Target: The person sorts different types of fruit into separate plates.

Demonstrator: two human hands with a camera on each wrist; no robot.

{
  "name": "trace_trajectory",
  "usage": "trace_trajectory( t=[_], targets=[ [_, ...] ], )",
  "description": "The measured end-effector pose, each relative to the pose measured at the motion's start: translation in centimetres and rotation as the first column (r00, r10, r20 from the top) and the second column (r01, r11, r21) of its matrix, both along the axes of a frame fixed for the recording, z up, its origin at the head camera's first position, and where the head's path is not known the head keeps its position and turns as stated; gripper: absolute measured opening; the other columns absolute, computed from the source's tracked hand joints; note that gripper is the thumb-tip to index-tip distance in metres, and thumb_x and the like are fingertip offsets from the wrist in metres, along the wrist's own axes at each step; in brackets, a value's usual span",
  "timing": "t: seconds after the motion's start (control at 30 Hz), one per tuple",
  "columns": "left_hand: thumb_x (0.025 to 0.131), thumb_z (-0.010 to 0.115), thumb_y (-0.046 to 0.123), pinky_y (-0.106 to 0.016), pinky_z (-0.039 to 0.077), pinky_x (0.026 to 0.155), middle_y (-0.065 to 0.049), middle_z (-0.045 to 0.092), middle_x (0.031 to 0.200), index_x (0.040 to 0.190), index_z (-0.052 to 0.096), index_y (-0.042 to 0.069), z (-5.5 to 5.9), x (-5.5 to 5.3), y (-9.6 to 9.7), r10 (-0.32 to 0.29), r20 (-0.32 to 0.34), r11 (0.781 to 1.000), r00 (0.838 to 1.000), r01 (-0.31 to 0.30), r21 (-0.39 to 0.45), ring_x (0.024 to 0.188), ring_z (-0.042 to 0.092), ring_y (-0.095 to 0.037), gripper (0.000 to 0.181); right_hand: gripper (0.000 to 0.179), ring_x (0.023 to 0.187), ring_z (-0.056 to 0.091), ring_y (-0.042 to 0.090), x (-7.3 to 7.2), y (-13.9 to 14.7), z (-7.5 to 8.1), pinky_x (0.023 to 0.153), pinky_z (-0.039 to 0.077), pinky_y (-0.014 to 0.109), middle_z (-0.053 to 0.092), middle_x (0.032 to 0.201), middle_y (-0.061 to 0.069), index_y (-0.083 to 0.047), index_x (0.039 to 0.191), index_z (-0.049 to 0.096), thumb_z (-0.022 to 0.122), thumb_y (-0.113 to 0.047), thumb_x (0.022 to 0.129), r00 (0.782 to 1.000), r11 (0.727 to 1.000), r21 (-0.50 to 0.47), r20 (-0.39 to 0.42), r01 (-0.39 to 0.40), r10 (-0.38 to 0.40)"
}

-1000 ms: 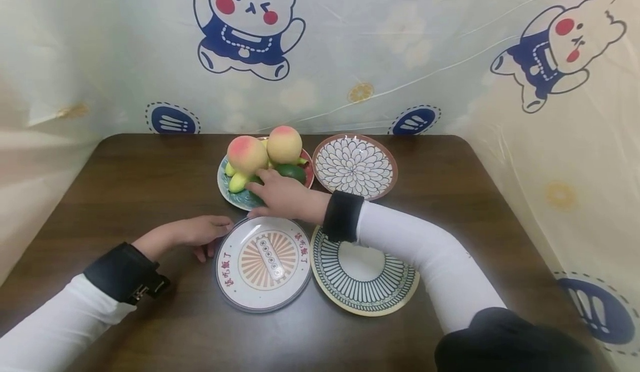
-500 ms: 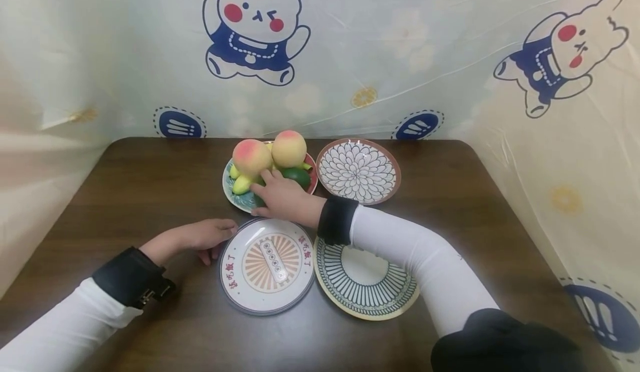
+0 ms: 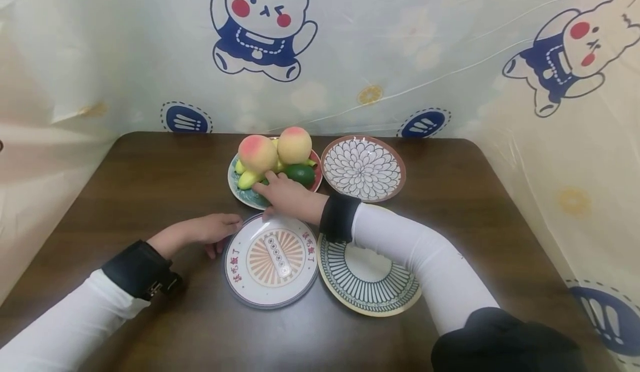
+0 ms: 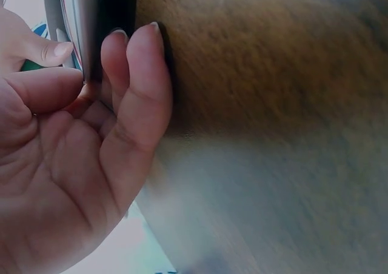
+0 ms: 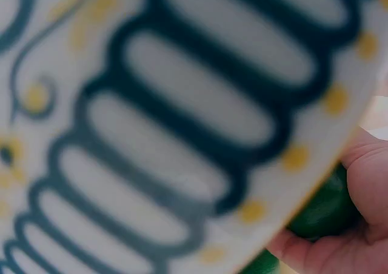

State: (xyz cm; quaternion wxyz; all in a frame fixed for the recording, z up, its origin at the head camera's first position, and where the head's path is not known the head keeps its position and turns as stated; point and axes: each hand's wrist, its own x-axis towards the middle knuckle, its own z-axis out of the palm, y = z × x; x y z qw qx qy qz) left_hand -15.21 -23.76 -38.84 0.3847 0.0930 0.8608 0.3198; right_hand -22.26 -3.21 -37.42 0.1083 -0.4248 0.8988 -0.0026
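Note:
My left hand (image 3: 217, 230) pinches the left rim of a white plate (image 3: 247, 293) with red characters and an orange sunburst; in the left wrist view its thumb lies on the plate's edge (image 4: 86, 25), other fingers curled below. Beyond it, my right hand (image 3: 292, 197) reaches onto the fruit plate (image 3: 234, 186). Its fingers and thumb are around a dark green oval fruit (image 5: 324, 207), mostly hidden by the hand in the head view. Another green fruit (image 3: 300, 175), two peaches (image 3: 257, 154) and yellow fruits (image 3: 248, 180) lie on that plate.
A green-striped plate (image 3: 370, 300) with a yellowish rim lies under my right forearm, filling much of the right wrist view. A brown-rimmed petal-patterned plate (image 3: 362, 169) stands at the back. A printed curtain (image 3: 360, 39) hangs behind the dark wooden table (image 3: 165, 316).
The head view has shifted slightly, so everything sits a little further right. Both hands keep nearly the same places, though the right thumb has drawn in a little.

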Motion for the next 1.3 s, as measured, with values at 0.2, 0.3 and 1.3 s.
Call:
trace_trajectory(
  t=[0.2,0.3,1.3],
  targets=[
    [0.111,0.034,0.021,-0.028,0.055,0.059,-0.007,0.054,0.079,0.120,0.051,0.002,0.5,-0.4,-0.2,-0.002,0.003,1.000,1.000,0.002,0.008,0.071,0.055,-0.017,0.026,0.059,0.121,0.058,0.027,0.1,0.7,1.1,0.103,0.054,0.038,0.052,0.139,0.012,-0.020,0.149,0.048,0.072,-0.031,0.096,0.997,0.996,-0.051,-0.004,-0.078,0.078],
    [0.112,0.033,0.020,-0.029,0.054,0.060,-0.007,0.054,0.079,0.123,0.049,0.001,0.6,-0.5,-0.1,-0.001,-0.004,1.000,1.000,0.001,0.012,0.072,0.055,-0.017,0.028,0.062,0.125,0.057,0.023,0.8,1.4,1.8,0.108,0.052,0.035,0.055,0.141,0.010,-0.017,0.151,0.048,0.073,-0.026,0.095,0.987,0.982,-0.098,0.005,-0.160,0.161],
    [0.111,0.033,0.019,-0.028,0.052,0.060,-0.007,0.054,0.080,0.121,0.051,0.001,0.0,0.1,-0.1,0.025,-0.028,1.000,0.999,-0.025,0.009,0.072,0.055,-0.018,0.027,0.079,0.151,0.038,0.029,0.9,5.0,1.6,0.124,0.037,0.044,0.037,0.163,0.013,-0.017,0.153,0.045,0.076,-0.050,0.089,0.971,0.948,-0.215,-0.012,-0.235,0.238]
  ],
)
